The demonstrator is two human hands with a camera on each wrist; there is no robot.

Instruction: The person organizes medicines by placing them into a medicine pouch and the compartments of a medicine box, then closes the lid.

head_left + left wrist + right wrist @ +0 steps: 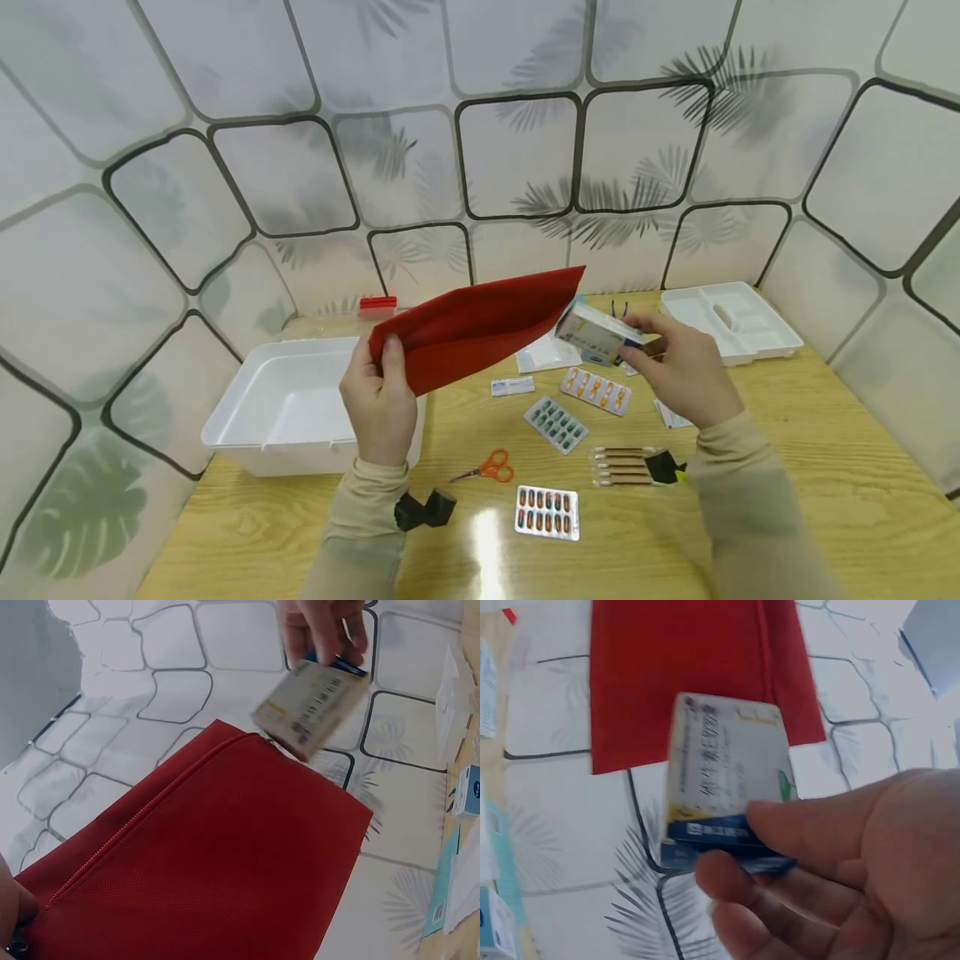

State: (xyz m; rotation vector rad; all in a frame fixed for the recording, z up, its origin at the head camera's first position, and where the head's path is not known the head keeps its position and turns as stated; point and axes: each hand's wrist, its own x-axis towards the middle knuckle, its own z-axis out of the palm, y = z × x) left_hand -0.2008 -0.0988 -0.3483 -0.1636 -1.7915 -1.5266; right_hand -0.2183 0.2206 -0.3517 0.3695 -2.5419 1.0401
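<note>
A red zippered pouch [480,321] is up above the table, its zip side unfastened along the top. My left hand [384,400] grips its left end, thumb on the near face. Between the thumb and fingers of my right hand [686,367] is a small medicine box [731,757], white with a blue end. In the head view the box is beside the pouch's right end; in the left wrist view it appears by the end of the zip [142,814]. Whether box and pouch touch, I cannot tell. The pouch's inside is mostly hidden.
A white bin [255,400] stands at the left, a white compartment tray [731,321] at the back right. On the table lie orange scissors [495,467], several capsule blister packs [547,512], cotton swabs [624,467] and a small white packet [512,386].
</note>
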